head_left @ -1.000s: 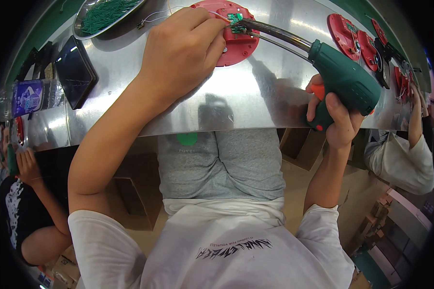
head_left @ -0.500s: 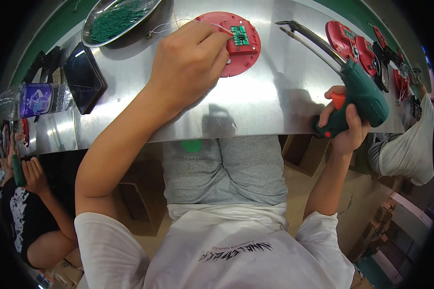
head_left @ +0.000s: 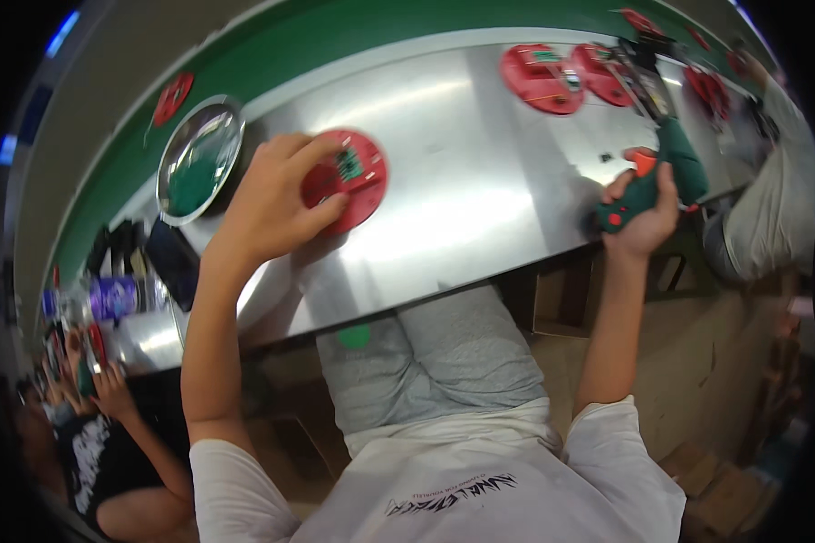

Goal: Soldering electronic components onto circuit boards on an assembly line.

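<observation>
My left hand [head_left: 276,199] spans a red round plastic housing [head_left: 369,197] on the metal bench, thumb and fingers curved over its left part. A small green circuit board [head_left: 349,164] sits on the housing, near the fingertips. Its left part is hidden under my hand. In my right hand [head_left: 645,222] is a green soldering gun [head_left: 682,167] with an orange trigger, held by its handle near the bench's front edge. Its metal nose slants up and left, blurred, close to more red housings [head_left: 543,80].
At the left stands a steel bowl [head_left: 234,136] of green wires, with a dark flat device [head_left: 174,258] and a purple-labelled bottle [head_left: 118,297] nearer. A red part [head_left: 173,98] lies on the green surface behind. Other people sit at both sides, one person's hand [head_left: 113,394] at far left.
The whole view has turned. My left hand has gone from pinching at the board's wires to spanning the housing, which is now closer to the bowl. The soldering gun's nose points more upward.
</observation>
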The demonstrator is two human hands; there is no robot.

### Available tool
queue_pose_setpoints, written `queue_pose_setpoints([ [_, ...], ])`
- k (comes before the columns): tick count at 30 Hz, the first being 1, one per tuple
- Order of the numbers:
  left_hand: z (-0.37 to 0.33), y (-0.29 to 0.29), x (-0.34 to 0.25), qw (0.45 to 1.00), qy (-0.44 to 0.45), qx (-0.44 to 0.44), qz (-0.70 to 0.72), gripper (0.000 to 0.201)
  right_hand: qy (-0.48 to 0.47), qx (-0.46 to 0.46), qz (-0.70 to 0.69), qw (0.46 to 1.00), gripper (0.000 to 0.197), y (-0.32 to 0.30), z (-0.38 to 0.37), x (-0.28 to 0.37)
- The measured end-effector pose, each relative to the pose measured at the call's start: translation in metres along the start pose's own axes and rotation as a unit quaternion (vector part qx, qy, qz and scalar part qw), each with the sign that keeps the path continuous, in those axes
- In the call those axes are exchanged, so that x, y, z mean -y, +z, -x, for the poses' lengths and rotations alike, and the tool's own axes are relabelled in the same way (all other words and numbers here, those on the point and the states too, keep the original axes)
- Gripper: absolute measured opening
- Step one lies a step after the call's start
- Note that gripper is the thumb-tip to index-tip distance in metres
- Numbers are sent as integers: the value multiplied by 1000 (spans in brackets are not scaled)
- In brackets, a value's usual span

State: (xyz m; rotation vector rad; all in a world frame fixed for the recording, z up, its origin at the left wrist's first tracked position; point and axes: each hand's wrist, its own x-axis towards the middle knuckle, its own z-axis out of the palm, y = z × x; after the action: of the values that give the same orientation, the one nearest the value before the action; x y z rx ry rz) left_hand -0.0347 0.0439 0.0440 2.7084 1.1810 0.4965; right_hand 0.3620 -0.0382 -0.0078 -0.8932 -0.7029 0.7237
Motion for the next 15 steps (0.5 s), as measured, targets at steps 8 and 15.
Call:
queue_pose_setpoints([
  [8,-153,39,3,963,66,-249,-81,35,-25,-142,-51,988,37,8,3,6],
  [15,-252,99,-127,985,-159,-50,-47,57,-36,-178,-91,979,29,9,1,2],
])
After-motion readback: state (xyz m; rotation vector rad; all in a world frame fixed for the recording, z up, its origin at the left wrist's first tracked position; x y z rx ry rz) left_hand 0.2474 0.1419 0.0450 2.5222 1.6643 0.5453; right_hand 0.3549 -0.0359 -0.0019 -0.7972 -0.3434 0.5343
